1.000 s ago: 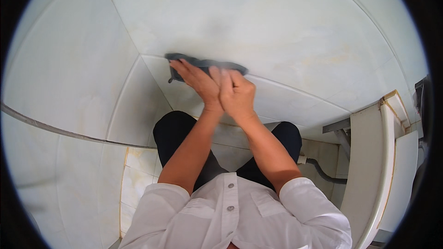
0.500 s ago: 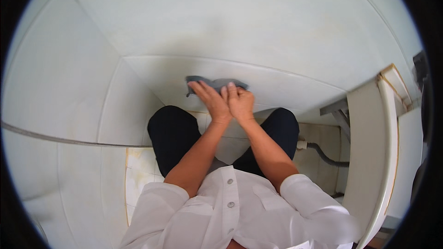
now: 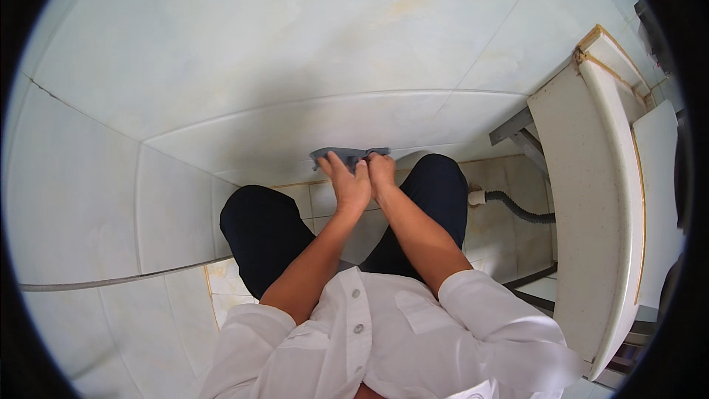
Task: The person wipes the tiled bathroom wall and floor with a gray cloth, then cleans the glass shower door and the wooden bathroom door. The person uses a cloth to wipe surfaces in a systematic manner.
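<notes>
A grey-blue cloth lies bunched against the lower part of the tiled wall, between my knees. My left hand is on its left part, with fingers over the fabric and thumb toward my other hand. Close beside it, my right hand has its fingers curled on the cloth's right end. Both wrists nearly touch. The fingertips are partly hidden in the folds.
To the right stands a white stone-like slab on a grey metal bracket. A ribbed grey drain hose enters a floor fitting. My dark-trousered knees flank my arms.
Both hands and the cloth have moved down the wall, toward the floor. The cloth is more bunched, and my left fingers are less flat. The view has shifted, showing more wall at the right.
</notes>
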{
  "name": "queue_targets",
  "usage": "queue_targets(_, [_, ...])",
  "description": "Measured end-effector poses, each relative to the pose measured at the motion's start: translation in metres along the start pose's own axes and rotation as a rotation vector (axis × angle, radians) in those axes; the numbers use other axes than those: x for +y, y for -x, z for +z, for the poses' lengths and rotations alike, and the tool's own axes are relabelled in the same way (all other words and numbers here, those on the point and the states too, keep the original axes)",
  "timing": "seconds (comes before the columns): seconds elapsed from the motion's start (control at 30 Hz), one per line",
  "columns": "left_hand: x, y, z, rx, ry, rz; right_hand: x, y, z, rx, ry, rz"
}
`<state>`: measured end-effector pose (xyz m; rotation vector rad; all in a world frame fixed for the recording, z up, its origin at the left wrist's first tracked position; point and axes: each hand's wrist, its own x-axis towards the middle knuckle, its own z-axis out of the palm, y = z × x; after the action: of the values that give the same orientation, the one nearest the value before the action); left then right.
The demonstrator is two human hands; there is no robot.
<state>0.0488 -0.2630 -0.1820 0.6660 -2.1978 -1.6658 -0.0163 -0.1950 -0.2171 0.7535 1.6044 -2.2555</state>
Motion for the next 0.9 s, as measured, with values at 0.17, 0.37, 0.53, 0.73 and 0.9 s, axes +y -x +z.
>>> queue_targets(0.17, [0.025, 0.011, -0.005, 0.021, -0.083, 0.024, -0.031, 0.029, 0.004, -0.032, -0.106, -0.039])
queue_targets(0.37, [0.080, -0.007, -0.047, 0.306, -0.182, 0.486, -0.092, 0.103, 0.051, -0.281, -0.050, -0.484])
queue_targets(0.53, [0.113, -0.035, -0.091, 0.498, -0.189, 0.665, -0.131, 0.141, 0.101, -0.277, 0.214, -0.854])
queue_targets(0.73, [0.124, -0.028, -0.076, 0.488, -0.173, 0.669, -0.144, 0.137, 0.088, -0.069, 0.388, -1.081])
queue_targets(0.9, [0.126, -0.008, -0.039, 0.312, -0.193, 0.769, -0.155, 0.107, 0.035, 0.049, 0.347, -1.166])
